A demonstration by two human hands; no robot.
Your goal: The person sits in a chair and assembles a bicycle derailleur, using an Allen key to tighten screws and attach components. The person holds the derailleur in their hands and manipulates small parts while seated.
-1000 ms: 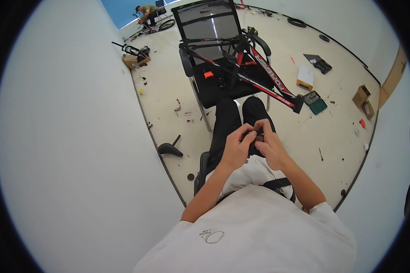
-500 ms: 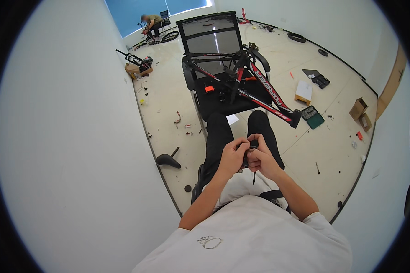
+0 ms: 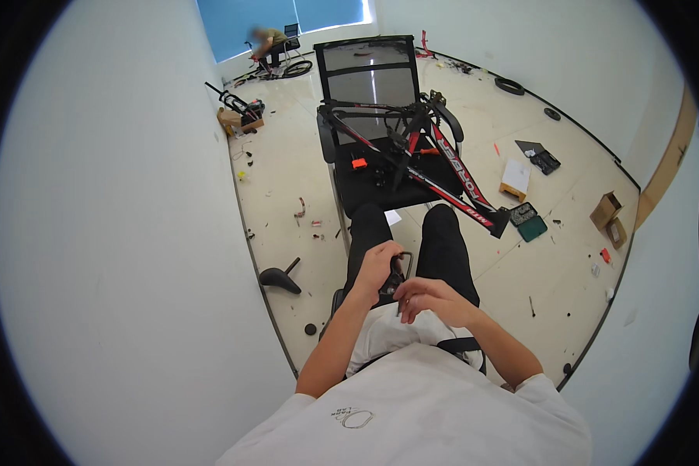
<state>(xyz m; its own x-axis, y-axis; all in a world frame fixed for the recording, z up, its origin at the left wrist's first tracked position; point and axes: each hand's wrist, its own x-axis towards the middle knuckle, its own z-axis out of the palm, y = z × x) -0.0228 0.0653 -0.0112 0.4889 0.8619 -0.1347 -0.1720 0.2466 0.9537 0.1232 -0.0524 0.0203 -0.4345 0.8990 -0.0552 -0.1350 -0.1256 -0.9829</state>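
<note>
Over the trousers (image 3: 449, 252), my left hand (image 3: 375, 268) grasps a small black part (image 3: 394, 281); my right hand (image 3: 435, 300) bends its fingers beside it, though I cannot tell whether they grip. I'd brace the left firmly and work the right lightly.
</note>
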